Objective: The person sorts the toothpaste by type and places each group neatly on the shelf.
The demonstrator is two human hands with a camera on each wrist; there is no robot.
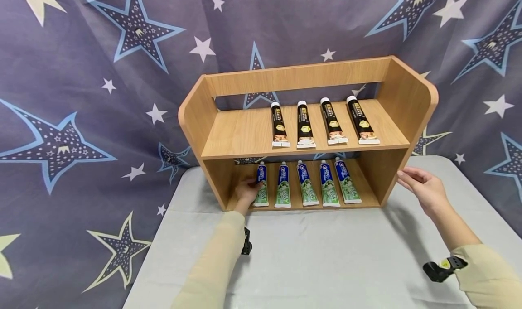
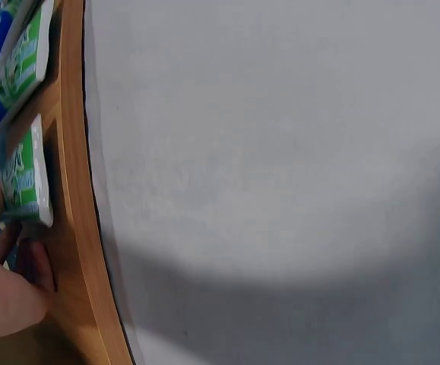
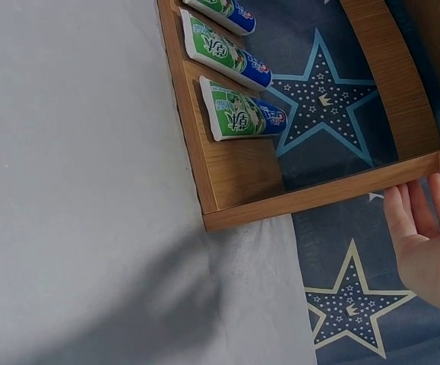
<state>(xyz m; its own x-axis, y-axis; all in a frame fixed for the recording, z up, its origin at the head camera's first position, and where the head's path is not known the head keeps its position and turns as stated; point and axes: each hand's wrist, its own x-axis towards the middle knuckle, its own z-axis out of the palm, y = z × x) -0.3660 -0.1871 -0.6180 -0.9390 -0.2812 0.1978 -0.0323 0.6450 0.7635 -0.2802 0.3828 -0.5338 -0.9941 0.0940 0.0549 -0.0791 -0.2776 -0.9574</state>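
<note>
In the head view my left hand (image 1: 247,190) reaches into the lower level of a wooden shelf (image 1: 293,154). It pinches the leftmost blue-and-green toothpaste tube (image 1: 261,192) by its left side, and the left wrist view shows the tube (image 2: 26,179) with its flat end toward the shelf's front edge. Part of the fingers is hidden there. On the shelf's right side panel, my right hand (image 1: 427,189) holds the edge. From the right wrist view, the thumb lies over that edge and the fingers (image 3: 425,209) rest against the outer face.
Several more blue-and-green tubes (image 1: 306,184) lie in a row along the lower level. Above them, several black tubes (image 1: 304,123) with white caps lie on the upper board. The shelf stands on a pale cloth-covered table (image 1: 326,254), before a star-patterned curtain (image 1: 134,118).
</note>
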